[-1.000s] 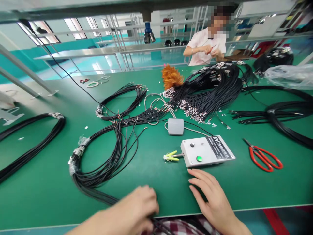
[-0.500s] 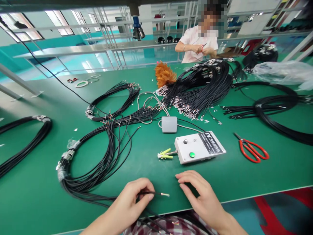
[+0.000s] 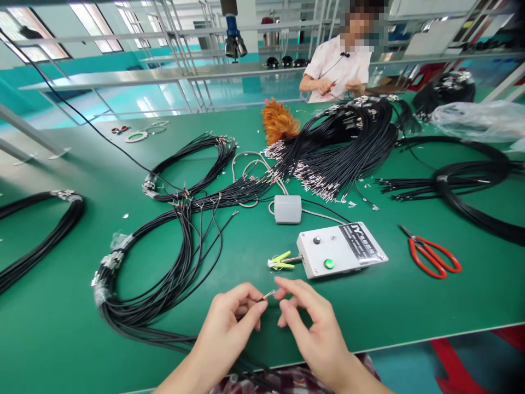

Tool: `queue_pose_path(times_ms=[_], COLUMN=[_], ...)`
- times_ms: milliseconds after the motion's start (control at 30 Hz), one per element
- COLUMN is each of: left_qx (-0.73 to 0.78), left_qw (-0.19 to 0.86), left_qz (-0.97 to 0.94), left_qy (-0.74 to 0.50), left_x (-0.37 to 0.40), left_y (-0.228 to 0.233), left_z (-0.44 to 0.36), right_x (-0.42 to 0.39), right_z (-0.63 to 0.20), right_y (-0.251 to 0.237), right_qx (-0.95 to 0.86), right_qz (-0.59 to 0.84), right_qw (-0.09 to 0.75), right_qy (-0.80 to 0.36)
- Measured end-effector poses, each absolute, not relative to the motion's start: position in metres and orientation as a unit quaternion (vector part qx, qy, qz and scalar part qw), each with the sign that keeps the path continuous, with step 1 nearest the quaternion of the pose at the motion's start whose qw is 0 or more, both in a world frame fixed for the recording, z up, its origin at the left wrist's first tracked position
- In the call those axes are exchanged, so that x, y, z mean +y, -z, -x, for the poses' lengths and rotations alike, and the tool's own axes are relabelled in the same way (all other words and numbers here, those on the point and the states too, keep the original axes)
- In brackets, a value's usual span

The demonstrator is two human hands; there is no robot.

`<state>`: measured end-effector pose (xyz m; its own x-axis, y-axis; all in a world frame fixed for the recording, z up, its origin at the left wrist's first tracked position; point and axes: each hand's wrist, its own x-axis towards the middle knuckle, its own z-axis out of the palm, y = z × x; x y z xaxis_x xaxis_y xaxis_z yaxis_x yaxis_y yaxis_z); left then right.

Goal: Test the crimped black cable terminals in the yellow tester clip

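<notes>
Near the table's front edge, my left hand (image 3: 235, 317) is closed on a black cable, pinching it just behind its stripped end. Thin bare wires (image 3: 269, 294) poke out past the fingertips to the right. My right hand (image 3: 307, 314) is beside that tip, thumb and fingers apart, the index fingertip at or very close to the wires. Beyond the hands stands a grey box machine (image 3: 340, 251) with a green button and a knob; a yellow-green clip (image 3: 281, 261) sticks out from its left side. A coil of black cables (image 3: 164, 306) lies left of my left hand.
Red-handled scissors (image 3: 435, 257) lie at the right. A small grey box (image 3: 287, 209) sits behind the machine. Large black cable bundles (image 3: 353, 148) and an orange feather duster (image 3: 279, 121) are farther back. Across the table, a co-worker (image 3: 338, 68) holds a red-handled tool.
My left hand has lifted the cable end forward and slightly right. My right hand has come left to the wire tip. The camera view has shifted a little.
</notes>
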<state>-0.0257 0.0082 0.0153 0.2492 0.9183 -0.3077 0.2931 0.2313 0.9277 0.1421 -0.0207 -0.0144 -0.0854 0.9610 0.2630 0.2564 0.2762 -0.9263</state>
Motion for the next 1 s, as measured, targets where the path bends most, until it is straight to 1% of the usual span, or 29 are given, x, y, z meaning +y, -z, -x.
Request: queue_pose_path(times_ms=[133, 167, 200, 267, 367, 467, 567, 633, 667, 767, 833, 900, 1000], left_qx=[0.564, 0.568, 0.571, 0.572, 0.569, 0.566, 0.562, 0.560, 0.558, 0.551, 0.540, 0.533, 0.527], left_qw=[0.584, 0.591, 0.598, 0.609, 0.612, 0.610, 0.607, 0.606, 0.607, 0.622, 0.636, 0.641, 0.636], left_qz=[-0.492, -0.478, -0.465, -0.453, -0.455, -0.458, -0.464, -0.464, -0.462, -0.446, -0.436, -0.434, -0.436], left_qy=[-0.314, -0.316, -0.316, -0.311, -0.308, -0.313, -0.317, -0.322, -0.325, -0.334, -0.338, -0.344, -0.358], left_x=[0.009, 0.009, 0.009, 0.009, 0.008, 0.008, 0.008, 0.006, 0.005, 0.002, 0.000, -0.002, -0.003], left_y=[-0.014, -0.013, -0.013, -0.011, -0.011, -0.012, -0.013, -0.013, -0.012, -0.010, -0.009, -0.008, -0.007], left_z=[0.023, 0.023, 0.023, 0.023, 0.023, 0.022, 0.022, 0.022, 0.022, 0.023, 0.023, 0.023, 0.023], right_x=[-0.029, -0.030, -0.030, -0.028, -0.018, -0.009, -0.005, -0.005, -0.005, -0.007, -0.008, -0.007, -0.005], right_z=[-0.135, -0.135, -0.136, -0.138, -0.139, -0.134, -0.126, -0.122, -0.120, -0.119, -0.119, -0.119, -0.115], right_y=[0.023, 0.024, 0.025, 0.024, 0.017, 0.009, 0.007, 0.008, 0.009, 0.012, 0.013, 0.012, 0.012], right_qx=[-0.767, -0.777, -0.775, -0.732, -0.604, -0.505, -0.438, -0.411, -0.413, -0.486, -0.532, -0.514, -0.389], right_qz=[0.442, 0.442, 0.449, 0.479, 0.531, 0.539, 0.526, 0.521, 0.523, 0.525, 0.515, 0.515, 0.520], right_qw=[0.441, 0.430, 0.429, 0.450, 0.481, 0.459, 0.450, 0.460, 0.471, 0.519, 0.535, 0.533, 0.506], right_qy=[-0.149, -0.122, -0.120, -0.180, -0.349, -0.493, -0.573, -0.590, -0.578, -0.467, -0.407, -0.432, -0.567])
